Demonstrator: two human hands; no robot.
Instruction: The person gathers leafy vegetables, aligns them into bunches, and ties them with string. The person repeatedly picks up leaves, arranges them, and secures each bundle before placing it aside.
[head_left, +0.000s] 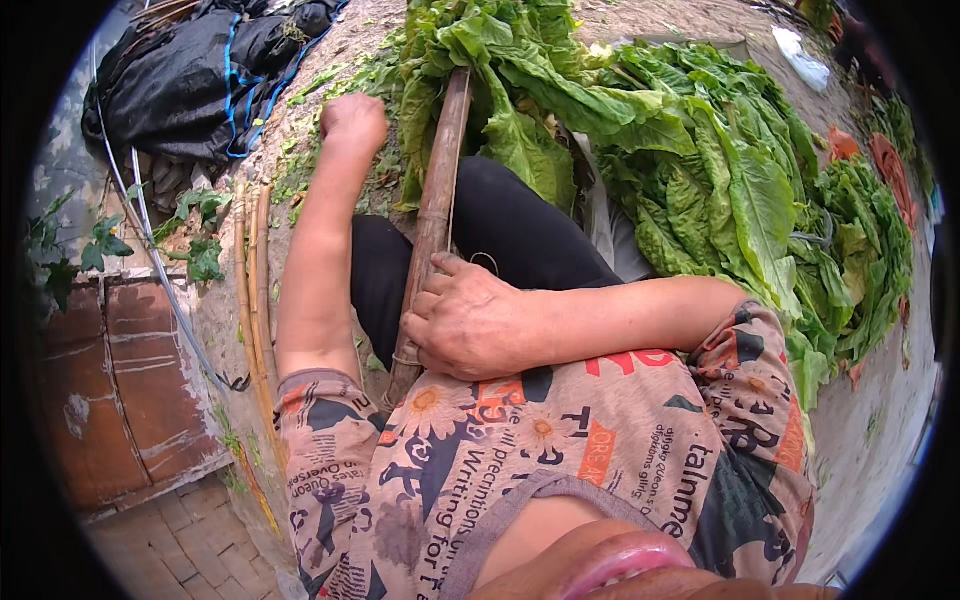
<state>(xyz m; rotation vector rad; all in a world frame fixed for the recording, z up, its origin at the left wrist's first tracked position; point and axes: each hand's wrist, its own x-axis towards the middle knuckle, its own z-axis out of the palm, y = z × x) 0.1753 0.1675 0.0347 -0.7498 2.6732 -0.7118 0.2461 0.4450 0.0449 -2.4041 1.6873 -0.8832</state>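
My right hand is wrapped over the lower part of a brown bamboo pole, which slants up between my black-clad knees. A thin cord loop stands out beside that hand, and cord is tied around the pole below it. The pole's upper end goes in under a heap of large green lettuce-like leaves. My left hand is raised left of those leaves, apart from the pole, with its fingers curled. What it may hold is hidden.
More bundled leaves lie at my right, some tied. Black sheeting with blue cord is at the upper left. Thin bamboo canes lie left of my arm, near a rusty metal panel. A white plastic bag is far right.
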